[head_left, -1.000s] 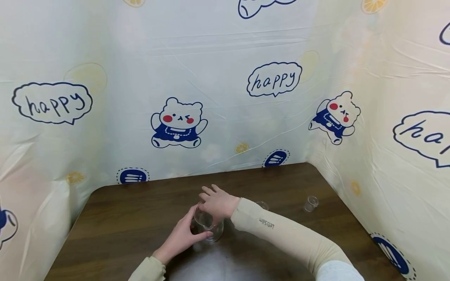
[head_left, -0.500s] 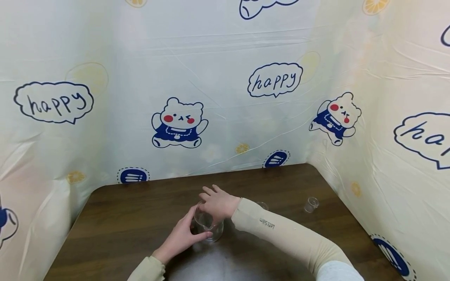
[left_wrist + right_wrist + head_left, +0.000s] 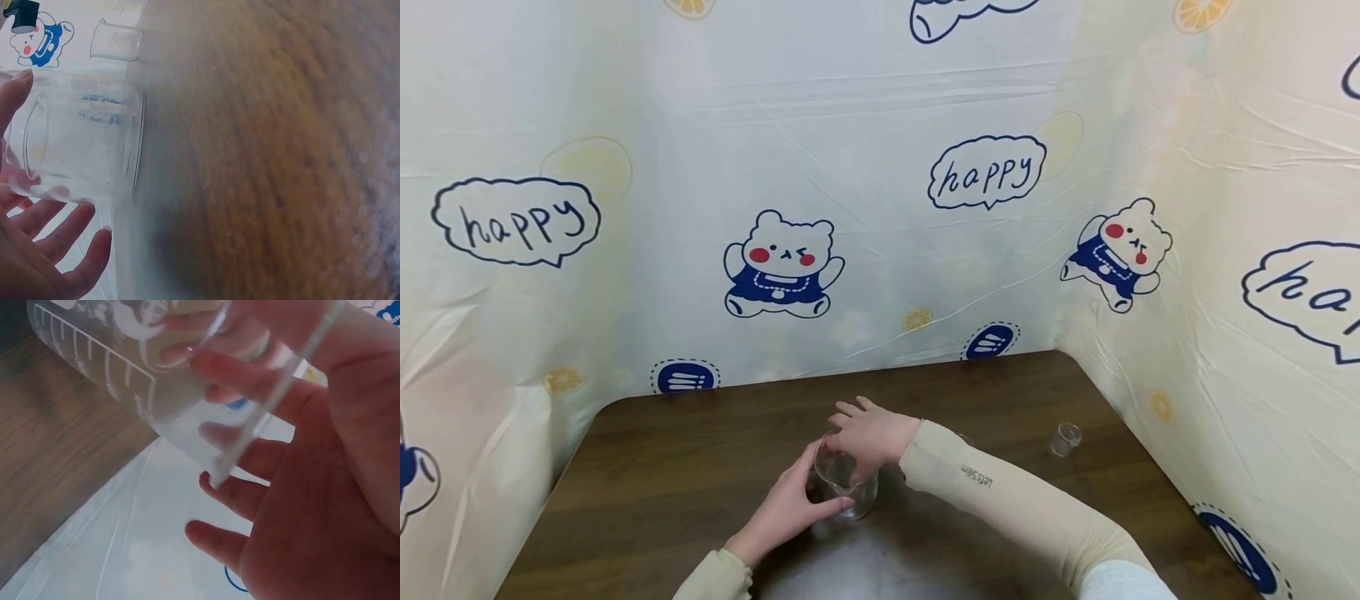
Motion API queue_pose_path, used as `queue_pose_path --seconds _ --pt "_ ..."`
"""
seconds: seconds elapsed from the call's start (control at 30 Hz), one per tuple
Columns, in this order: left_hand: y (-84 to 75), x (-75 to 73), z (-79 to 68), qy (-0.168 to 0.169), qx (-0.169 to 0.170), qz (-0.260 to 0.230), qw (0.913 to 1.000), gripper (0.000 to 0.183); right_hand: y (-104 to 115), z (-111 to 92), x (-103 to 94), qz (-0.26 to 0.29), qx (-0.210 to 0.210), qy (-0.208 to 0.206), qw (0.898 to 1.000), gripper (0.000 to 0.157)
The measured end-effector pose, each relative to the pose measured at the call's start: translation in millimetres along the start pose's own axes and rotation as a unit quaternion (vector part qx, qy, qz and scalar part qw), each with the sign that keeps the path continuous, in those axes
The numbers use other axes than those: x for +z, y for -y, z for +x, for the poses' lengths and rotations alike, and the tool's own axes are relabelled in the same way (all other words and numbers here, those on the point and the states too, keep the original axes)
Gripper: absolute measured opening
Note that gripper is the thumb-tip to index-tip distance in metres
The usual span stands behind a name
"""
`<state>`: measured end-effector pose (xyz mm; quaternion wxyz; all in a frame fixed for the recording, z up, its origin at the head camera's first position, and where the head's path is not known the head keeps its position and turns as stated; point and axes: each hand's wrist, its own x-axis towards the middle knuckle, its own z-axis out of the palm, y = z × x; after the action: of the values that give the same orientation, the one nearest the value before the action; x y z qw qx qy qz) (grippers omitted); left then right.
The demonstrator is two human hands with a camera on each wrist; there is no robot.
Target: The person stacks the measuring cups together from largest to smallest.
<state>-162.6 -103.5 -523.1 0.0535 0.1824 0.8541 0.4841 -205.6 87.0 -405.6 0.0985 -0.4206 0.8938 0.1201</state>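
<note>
A large clear glass beaker (image 3: 859, 500) stands upright on the table in the head view. My left hand (image 3: 792, 504) grips it from the left, thumb in front; in the left wrist view the thumb (image 3: 15, 94) and spread fingers lie on either side. My right hand (image 3: 868, 437) reaches over the rim from above, thumb and index finger dipping into the mouth. Inside sits a smaller glass, its rim (image 3: 219, 325) seen through the wall in the right wrist view, and the right hand's fingertips appear to pinch it. The other right fingers stay outside the large rim.
A small clear beaker (image 3: 1065, 439) stands at the table's right side. The edge of another glass (image 3: 967, 439) barely shows behind the right sleeve. Printed curtains (image 3: 880, 275) enclose the brown wooden table (image 3: 700, 442) at the back and sides.
My right hand has shifted very slightly to the right, and its forearm now covers nearly all of the glass behind the sleeve. The left hand and the large beaker have stayed in place.
</note>
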Motion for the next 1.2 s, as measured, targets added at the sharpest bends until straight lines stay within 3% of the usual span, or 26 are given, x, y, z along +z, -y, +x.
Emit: queue_pose_path --seconds 0.2,0.73,0.93,1.2 --pt "-0.2 -0.4 -0.3 -0.002 -0.002 -0.001 1.0 0.091 -6.5 -8.0 -11.2 0.083 -0.016 -0.008 0.996 0.048" --pt "0.3 4.0 2.2 -0.017 0.012 -0.002 0.9998 0.091 -26.2 -43.9 -27.9 0.128 -0.023 -0.071 0.989 0.036" --pt "-1.1 4.0 3.1 -0.021 0.017 0.004 0.9996 0.093 -31.4 -54.5 -19.9 0.094 -0.006 -0.136 0.986 0.036" --pt "0.5 1.3 -1.7 -0.02 0.015 -0.001 0.9997 0.096 -33.4 -71.3 0.1 0.105 0.033 -0.235 0.966 0.032"
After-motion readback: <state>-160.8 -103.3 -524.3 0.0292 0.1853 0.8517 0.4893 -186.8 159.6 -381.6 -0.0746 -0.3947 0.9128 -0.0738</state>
